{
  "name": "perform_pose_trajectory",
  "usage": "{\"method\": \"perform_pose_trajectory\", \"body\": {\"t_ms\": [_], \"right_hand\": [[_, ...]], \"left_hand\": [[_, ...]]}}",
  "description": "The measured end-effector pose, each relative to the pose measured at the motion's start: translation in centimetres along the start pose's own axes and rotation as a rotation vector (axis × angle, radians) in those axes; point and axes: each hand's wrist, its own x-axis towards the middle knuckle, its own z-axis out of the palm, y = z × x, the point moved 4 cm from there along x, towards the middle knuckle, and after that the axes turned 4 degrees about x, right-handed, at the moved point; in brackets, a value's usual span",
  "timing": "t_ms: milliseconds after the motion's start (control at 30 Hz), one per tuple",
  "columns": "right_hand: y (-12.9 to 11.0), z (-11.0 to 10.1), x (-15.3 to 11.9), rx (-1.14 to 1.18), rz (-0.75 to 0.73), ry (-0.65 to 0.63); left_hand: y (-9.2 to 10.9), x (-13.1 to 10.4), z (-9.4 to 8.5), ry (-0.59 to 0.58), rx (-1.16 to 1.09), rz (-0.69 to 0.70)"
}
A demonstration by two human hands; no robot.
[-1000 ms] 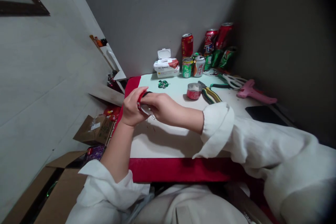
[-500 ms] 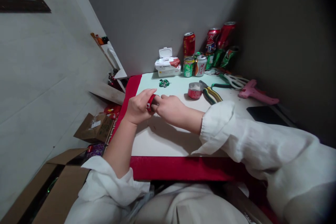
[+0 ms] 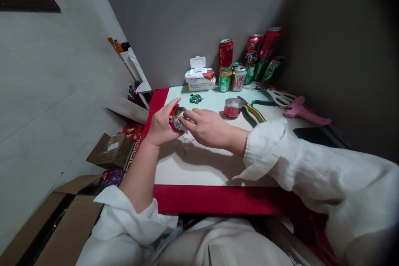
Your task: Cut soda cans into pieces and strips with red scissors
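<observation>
My left hand (image 3: 162,125) is wrapped around a red can (image 3: 173,119), tilted so that its silvery open end faces right. At that opening are the bent fingers of my right hand (image 3: 202,126), pressed together. Something pale shows by their tips, too small to name. Below the fingers, thin light curls (image 3: 187,136) hang or lie over the white tabletop; I cannot tell which. A short red and clear-looking round piece (image 3: 232,108) stands beyond my right hand, beside yellow-and-black pliers (image 3: 252,113).
Green glittering bits (image 3: 195,99) lie in front of a pack of wipes (image 3: 200,79) with its lid up. Several drink cans (image 3: 238,79) stand against the grey partition. White-handled scissors (image 3: 282,97), a pink glue gun (image 3: 305,111) and a dark flat object (image 3: 318,136) lie right.
The can in my left hand has turned so its silvery open end shows. My right hand has shifted slightly right, and the thin curls below it have come into view.
</observation>
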Motion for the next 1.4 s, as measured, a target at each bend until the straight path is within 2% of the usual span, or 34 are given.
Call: {"method": "perform_pose_trajectory", "body": {"t_ms": [200, 367, 567, 767, 867, 967, 1033, 1133, 1200, 1300, 1400], "right_hand": [[-0.7, 0.5, 0.2, 0.083, 0.125, -0.018], [-0.9, 0.8, 0.9, 0.113, 0.213, -0.085], [-1.5, 1.1, 0.6, 0.05, 0.215, -0.145], [-1.3, 1.6, 0.0, 0.21, 0.278, -0.181], [-0.4, 1.9, -0.3, 0.297, 0.248, -0.152], [1.0, 1.7, -0.5, 0.477, 0.209, -0.066], [2.1, 1.2, -0.6, 0.664, 0.209, 0.047], [4.3, 1.3, -1.1, 0.823, 0.336, 0.227], [5.3, 2.2, -1.4, 0.838, 0.422, 0.212], [5.9, 3.6, -1.6, 0.879, 0.469, 0.101], [5.7, 3.2, -1.3, 0.938, 0.511, 0.171]], "left_hand": [[0.2, 0.1, 0.0, 0.028, 0.035, 0.08], [0.6, 0.0, 0.2, 0.03, 0.009, 0.131], [0.6, -0.2, 0.5, -0.04, 0.087, 0.12], [0.5, -0.5, 0.8, -0.122, 0.107, 0.113], [0.5, -0.6, 1.1, -0.143, 0.09, 0.122], [0.0, -0.5, 0.9, -0.116, 0.071, 0.1], [-0.6, -0.4, 0.4, -0.069, 0.082, 0.078], [-1.8, -0.3, -0.5, 0.04, 0.11, 0.01], [-2.3, -0.3, -1.0, 0.102, 0.1, -0.035], [-2.7, -0.4, -1.2, 0.124, 0.06, -0.083], [-2.6, -0.4, -0.9, 0.115, 0.03, -0.12]]}}
